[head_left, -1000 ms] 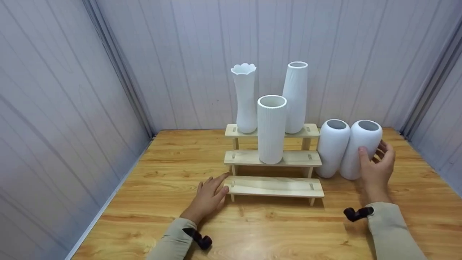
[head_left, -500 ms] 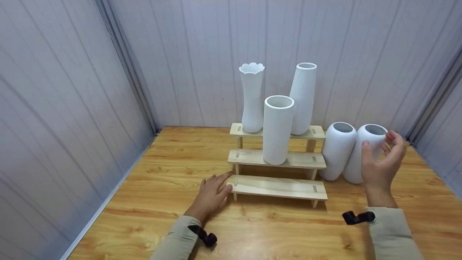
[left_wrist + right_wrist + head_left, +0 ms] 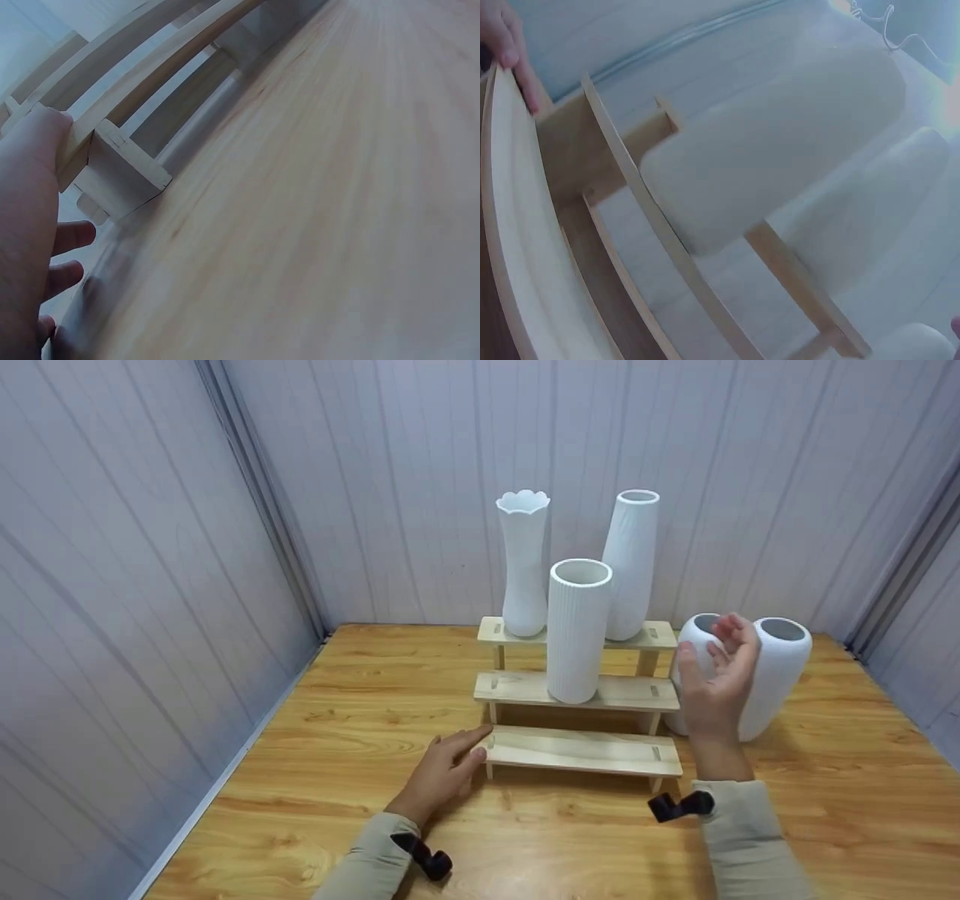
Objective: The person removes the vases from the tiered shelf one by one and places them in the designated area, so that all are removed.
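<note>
My left hand (image 3: pixel 446 771) rests its index finger and thumb on the left end of the lowest step of a three-tier wooden stand (image 3: pixel 577 750). In the left wrist view its other fingers (image 3: pixel 75 236) hang free beside the stand's leg. My right hand (image 3: pixel 720 675) is in front of a rounded white vase (image 3: pixel 703 649) on the table, fingers loosely bent; whether it touches that vase is hidden. A matching rounded vase (image 3: pixel 780 675) stands just right of it. A ribbed cylindrical vase (image 3: pixel 576 637) stands on the middle step.
On the top step stand a scalloped-rim vase (image 3: pixel 523 570) at left and a tall tapered vase (image 3: pixel 631 570) at right. The wooden table (image 3: pixel 360 682) extends around the stand, with pale panel walls (image 3: pixel 420 472) behind and at the sides.
My right hand has come away from the right-hand rounded vase and moved left, in front of the other one. The left hand's fingers have slid slightly further onto the lowest step.
</note>
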Tool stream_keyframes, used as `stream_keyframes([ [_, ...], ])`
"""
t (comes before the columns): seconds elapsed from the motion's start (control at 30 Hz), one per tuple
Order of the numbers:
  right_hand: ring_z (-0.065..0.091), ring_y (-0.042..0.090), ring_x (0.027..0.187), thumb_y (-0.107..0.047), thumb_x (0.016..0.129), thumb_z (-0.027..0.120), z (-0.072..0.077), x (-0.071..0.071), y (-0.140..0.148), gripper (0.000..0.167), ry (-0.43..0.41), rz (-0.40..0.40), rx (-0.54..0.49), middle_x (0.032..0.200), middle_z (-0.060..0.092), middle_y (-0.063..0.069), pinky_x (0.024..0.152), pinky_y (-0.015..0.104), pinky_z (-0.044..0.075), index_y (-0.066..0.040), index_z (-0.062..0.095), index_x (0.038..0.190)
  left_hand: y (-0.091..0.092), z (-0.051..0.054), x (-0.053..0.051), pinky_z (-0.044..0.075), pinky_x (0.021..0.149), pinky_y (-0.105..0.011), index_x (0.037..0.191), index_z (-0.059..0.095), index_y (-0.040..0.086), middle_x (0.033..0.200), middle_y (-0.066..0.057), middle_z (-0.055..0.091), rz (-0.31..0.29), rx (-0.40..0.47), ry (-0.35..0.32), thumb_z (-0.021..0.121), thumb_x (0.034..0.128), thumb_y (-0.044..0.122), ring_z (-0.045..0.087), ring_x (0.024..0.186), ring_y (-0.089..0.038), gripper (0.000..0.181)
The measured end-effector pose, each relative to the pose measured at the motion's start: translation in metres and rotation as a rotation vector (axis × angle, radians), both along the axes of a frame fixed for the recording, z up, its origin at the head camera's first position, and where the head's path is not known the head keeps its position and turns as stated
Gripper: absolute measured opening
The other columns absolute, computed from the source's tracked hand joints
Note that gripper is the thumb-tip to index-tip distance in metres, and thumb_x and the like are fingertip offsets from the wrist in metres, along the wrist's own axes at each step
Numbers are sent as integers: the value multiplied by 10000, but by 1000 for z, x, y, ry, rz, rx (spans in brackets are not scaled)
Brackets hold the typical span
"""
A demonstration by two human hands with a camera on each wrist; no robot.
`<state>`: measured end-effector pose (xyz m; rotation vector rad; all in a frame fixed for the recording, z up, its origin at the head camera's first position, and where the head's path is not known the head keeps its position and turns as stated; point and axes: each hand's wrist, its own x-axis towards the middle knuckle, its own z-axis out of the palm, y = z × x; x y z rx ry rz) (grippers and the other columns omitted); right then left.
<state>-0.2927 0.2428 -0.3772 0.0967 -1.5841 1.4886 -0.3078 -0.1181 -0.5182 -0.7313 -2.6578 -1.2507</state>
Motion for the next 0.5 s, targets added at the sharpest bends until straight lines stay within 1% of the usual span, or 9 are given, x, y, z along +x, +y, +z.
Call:
stream_keyframes([
  [0.07, 450, 294, 1319, -107, 893, 633, -4, -6, -7, 617, -3, 38, -9, 1377, 467, 174, 1120, 416, 376, 12, 390, 1447, 0, 0, 1, 66, 1198, -635, 1493, 519, 309, 1483, 47, 533, -7, 14, -13, 511, 1048, 460, 466, 1399, -226, 469],
  [0.13, 453, 258, 1314, -124, 893, 650, -8, -11, -14, 633, -11, 78, -25, 1365, 469, 130, 1116, 424, 382, -17, 389, 1459, 1, 1, 3, 46, 1206, -617, 1493, 520, 304, 1487, 50, 527, -11, 27, -26, 520, 1044, 458, 471, 1392, -201, 474],
  [0.23, 459, 254, 1304, -138, 885, 670, -12, -14, -24, 656, -21, 125, -47, 1343, 470, 76, 1099, 431, 397, -41, 389, 1469, 1, 1, 4, 34, 1213, -600, 1490, 522, 309, 1485, 61, 525, -14, 44, -48, 523, 1043, 456, 456, 1403, -218, 471],
  [0.3, 458, 252, 1300, -143, 882, 682, -14, -16, -31, 669, -34, 160, -59, 1338, 471, 61, 1091, 436, 399, -56, 384, 1475, 2, 1, 4, 27, 1216, -592, 1488, 521, 325, 1483, 80, 521, -21, 51, -66, 515, 1047, 453, 429, 1424, -255, 459],
  [0.4, 454, 260, 1309, -156, 882, 695, -15, -17, -42, 694, -63, 207, -47, 1363, 472, 91, 1101, 446, 389, -68, 365, 1487, 3, 0, 3, 21, 1218, -585, 1476, 529, 354, 1478, 108, 521, -27, 58, -80, 497, 1056, 448, 390, 1448, -313, 431],
  [0.5, 437, 265, 1336, -167, 882, 715, -18, -18, -51, 742, -103, 260, -24, 1401, 451, 127, 1129, 459, 362, -69, 328, 1508, 5, -2, 3, 23, 1222, -573, 1464, 538, 370, 1467, 121, 528, -29, 55, -82, 483, 1062, 450, 375, 1455, -327, 414],
])
